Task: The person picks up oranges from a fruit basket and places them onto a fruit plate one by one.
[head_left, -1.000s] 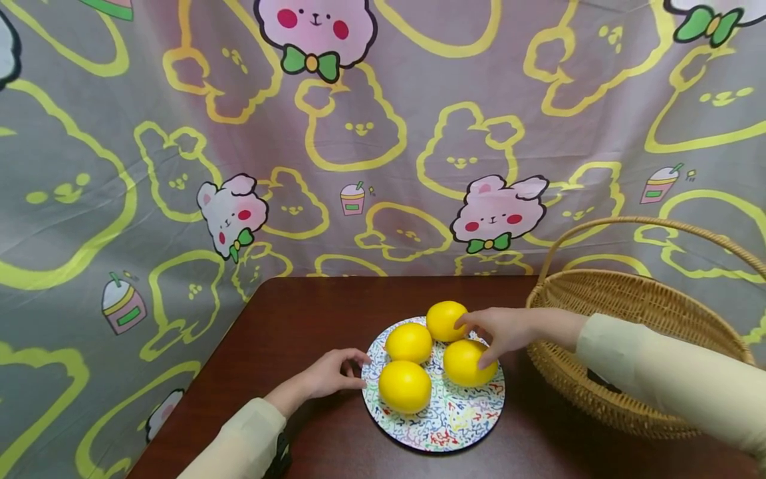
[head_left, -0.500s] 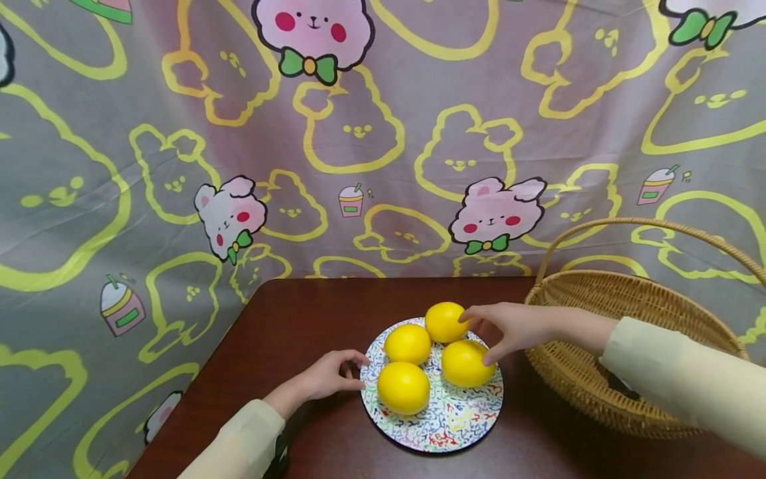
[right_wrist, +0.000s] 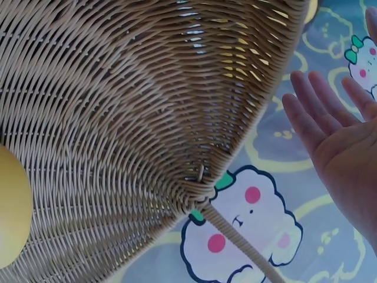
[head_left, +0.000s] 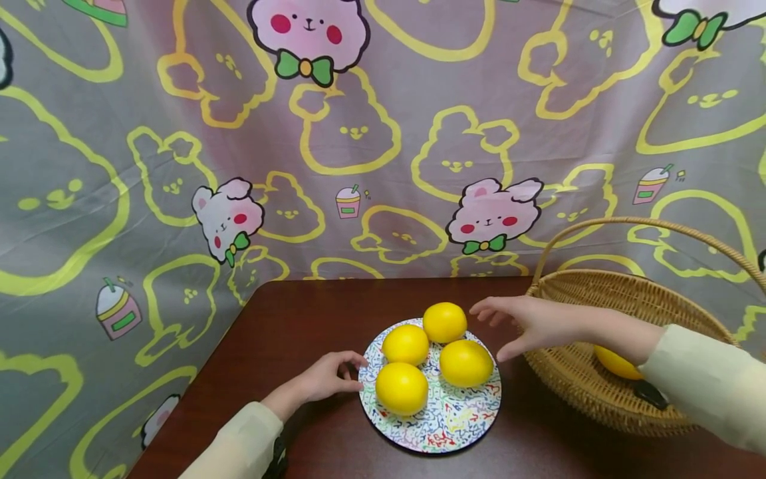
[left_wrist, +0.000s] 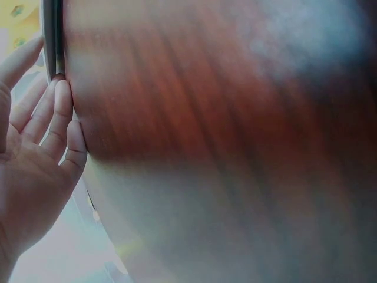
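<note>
Several yellow lemons lie on a round plate [head_left: 431, 431] with a multicoloured squiggle pattern. The rear lemon [head_left: 445, 322] and the right lemon [head_left: 466, 364] are closest to my right hand [head_left: 538, 326], which hovers just off the plate's right side with its fingers spread and nothing in them. At the plate's left rim rests my left hand [head_left: 323, 376], fingers relaxed; the left wrist view shows its fingertips against the plate's edge. Under my right forearm stands a wicker basket [head_left: 565, 380], with a yellow lemon [head_left: 615, 362] partly visible inside.
The basket's tall arched handle [head_left: 652, 223] rises at the right. A dark reddish-brown table [head_left: 317, 306] carries everything. Behind and to the left hangs a grey curtain [head_left: 389, 146] with cartoon animals.
My right hand has left the lemons and moved right, its fingers opening wider. The lemon in the basket has come into sight. My left hand stays at the plate's rim.
</note>
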`<act>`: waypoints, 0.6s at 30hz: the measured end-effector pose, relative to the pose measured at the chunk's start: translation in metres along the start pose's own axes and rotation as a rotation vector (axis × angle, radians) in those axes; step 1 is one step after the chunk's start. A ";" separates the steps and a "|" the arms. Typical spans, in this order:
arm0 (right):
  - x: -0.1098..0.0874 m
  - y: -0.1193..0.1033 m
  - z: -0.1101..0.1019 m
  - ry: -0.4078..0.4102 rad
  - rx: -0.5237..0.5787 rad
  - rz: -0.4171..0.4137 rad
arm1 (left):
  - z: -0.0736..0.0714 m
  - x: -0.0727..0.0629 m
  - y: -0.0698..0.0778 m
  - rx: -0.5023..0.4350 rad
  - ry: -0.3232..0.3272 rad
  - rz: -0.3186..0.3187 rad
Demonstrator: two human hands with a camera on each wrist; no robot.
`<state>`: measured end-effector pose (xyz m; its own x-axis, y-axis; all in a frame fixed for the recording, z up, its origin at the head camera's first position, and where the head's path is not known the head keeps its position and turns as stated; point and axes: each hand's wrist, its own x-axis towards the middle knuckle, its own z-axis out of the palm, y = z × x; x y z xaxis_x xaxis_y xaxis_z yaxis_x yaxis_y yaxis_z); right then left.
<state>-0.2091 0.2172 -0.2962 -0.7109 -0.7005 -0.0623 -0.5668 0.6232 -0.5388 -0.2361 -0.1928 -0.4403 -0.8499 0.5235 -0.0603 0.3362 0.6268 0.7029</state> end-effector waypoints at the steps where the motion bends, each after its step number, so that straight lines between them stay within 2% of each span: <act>1: -0.002 -0.001 -0.001 0.007 0.001 -0.003 | 0.000 0.000 0.000 0.000 0.000 0.001; 8: -0.017 -0.003 -0.006 0.049 0.032 -0.030 | 0.001 -0.001 0.001 0.007 0.005 0.010; 18: -0.039 0.009 -0.013 0.157 -0.063 -0.072 | 0.001 -0.002 0.003 0.011 0.008 0.001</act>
<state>-0.1918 0.2548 -0.2872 -0.7209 -0.6844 0.1095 -0.6402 0.5970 -0.4834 -0.2335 -0.1914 -0.4389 -0.8527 0.5196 -0.0535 0.3419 0.6326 0.6949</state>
